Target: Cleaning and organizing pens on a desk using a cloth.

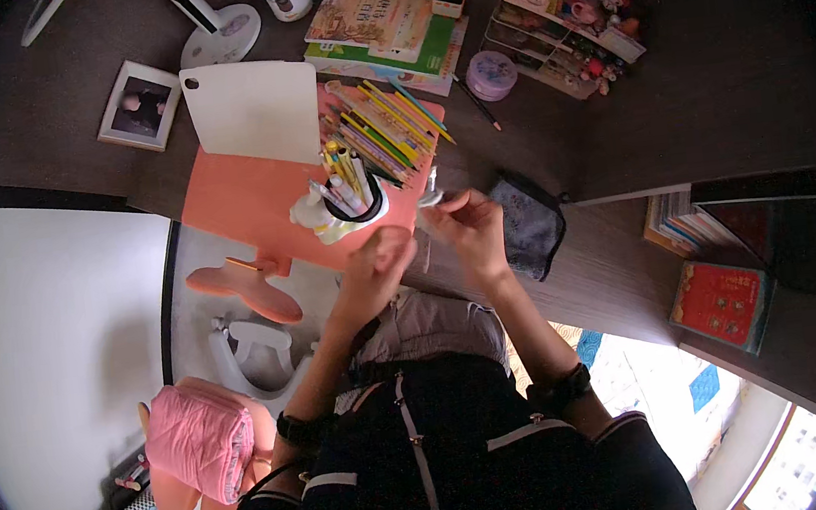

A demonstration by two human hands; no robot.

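Note:
My left hand (381, 261) is closed, its fingers curled, just in front of a white pen holder (318, 215) with a dark rim. Whatever it may hold is hidden. Pinched at the fingertips of my right hand (471, 235) is a small, pale, shiny object (432, 190), too blurred to name. Several pens and markers (347, 176) stand in the holder. Behind it, a loose row of coloured pencils (383, 127) lies on a coral-pink desktop (250, 194). Right of my right hand rests a dark, fuzzy pouch (532, 226).
A white tablet-like panel (253, 111) leans on the pink surface. Beyond are a framed photo (139, 104), a lamp base (222, 34), stacked books (372, 27), a round lilac tin (491, 75) and an organizer with figurines (558, 21). A pink chair (203, 440) stands lower left.

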